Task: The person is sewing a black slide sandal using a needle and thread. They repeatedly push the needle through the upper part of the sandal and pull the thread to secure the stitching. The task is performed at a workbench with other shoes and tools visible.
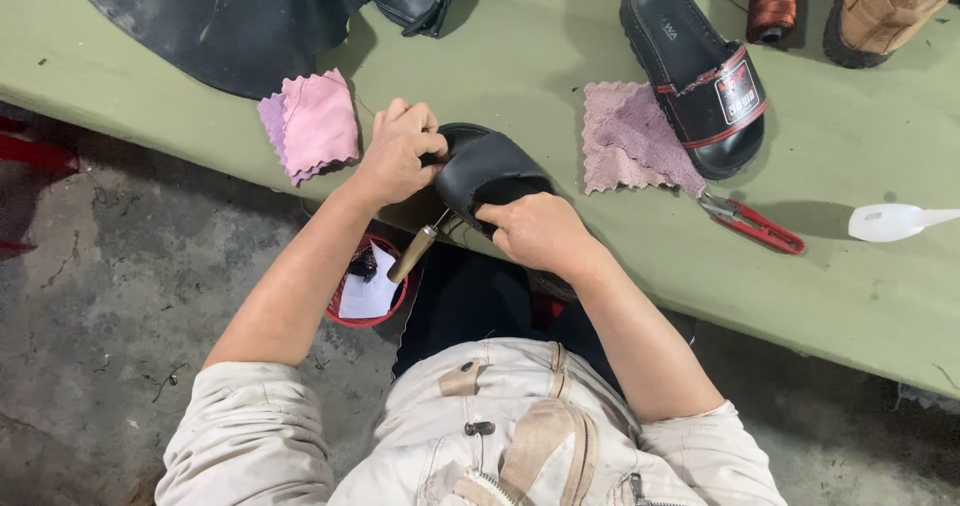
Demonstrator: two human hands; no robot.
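The person wears a pale beige work jacket point(500, 436) with short, rolled sleeves, dark metal snap buttons, a zip and a tan strap across the front; forearms are bare.

This is a shoe-repair workshop: a worn green workbench point(520, 56) across the upper frame holds a black slide sandal point(695, 71), red snips point(755, 224), a thread spool point(773, 1) and leather scraps point(220, 21), above a stained concrete floor point(110, 286).

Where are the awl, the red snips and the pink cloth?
awl point(413, 254), head view, on its wooden handle below the left hand.
red snips point(755, 224), head view, on the red handles.
pink cloth point(318, 121), head view, on the middle of the top pink layer.
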